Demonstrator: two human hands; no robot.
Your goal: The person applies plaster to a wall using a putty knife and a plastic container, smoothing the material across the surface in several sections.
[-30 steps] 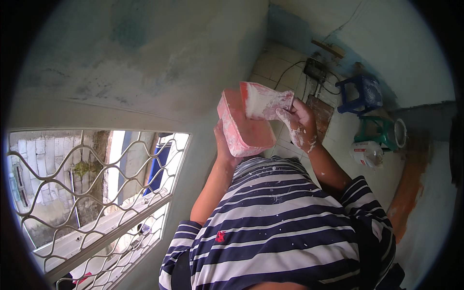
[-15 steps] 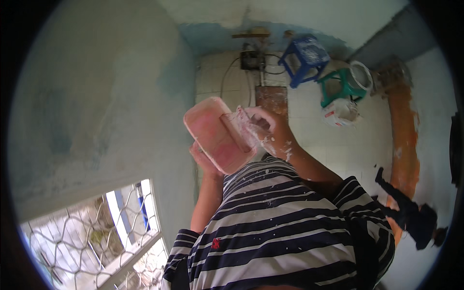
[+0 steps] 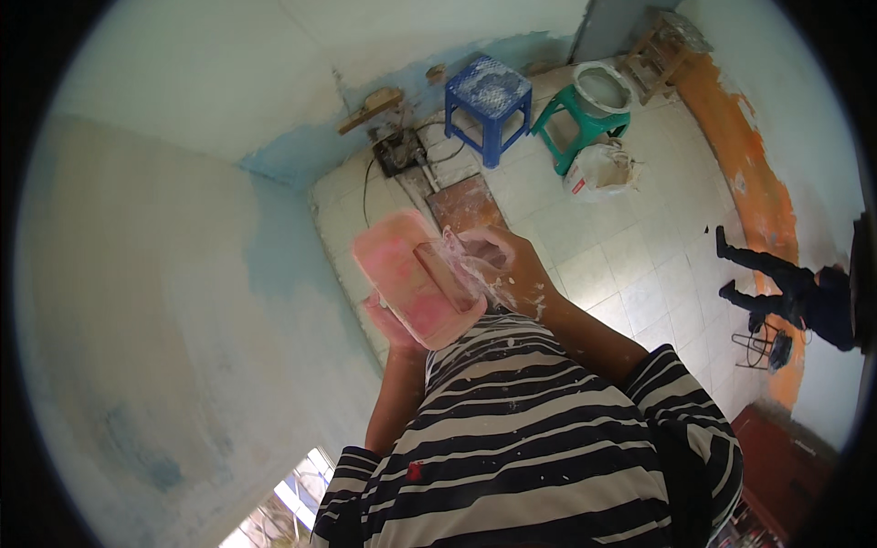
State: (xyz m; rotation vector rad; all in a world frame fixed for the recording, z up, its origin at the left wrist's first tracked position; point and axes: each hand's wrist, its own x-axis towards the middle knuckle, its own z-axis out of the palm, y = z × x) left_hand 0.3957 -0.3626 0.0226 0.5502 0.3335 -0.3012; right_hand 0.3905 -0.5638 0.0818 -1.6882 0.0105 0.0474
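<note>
A pink, shallow rectangular tray (image 3: 395, 260) with rounded corners is tilted in front of my striped shirt. My left hand (image 3: 393, 321) supports it from beneath and along its near left side, fingers partly hidden under it. In my right hand (image 3: 498, 265), a flat scraper (image 3: 448, 272) is gripped, its wide edge inside the tray. White paste coats the scraper's upper part and the fingers of that hand. Pink smears mark the tray's inside. The scraper's handle is mostly covered by my fingers.
A blue stool (image 3: 491, 96) and a green stool (image 3: 571, 137) bearing a round white bucket (image 3: 603, 89) stand ahead on the tiled floor. A white sack (image 3: 600, 173) sits beside them. Patchy wall (image 3: 183, 301) lies left. Another person (image 3: 776, 283) is at the far right.
My view has swung to the right, bringing in more floor and taking most of the window out. Both hands still hold the tray and scraper, the scraper still inside the tray.
</note>
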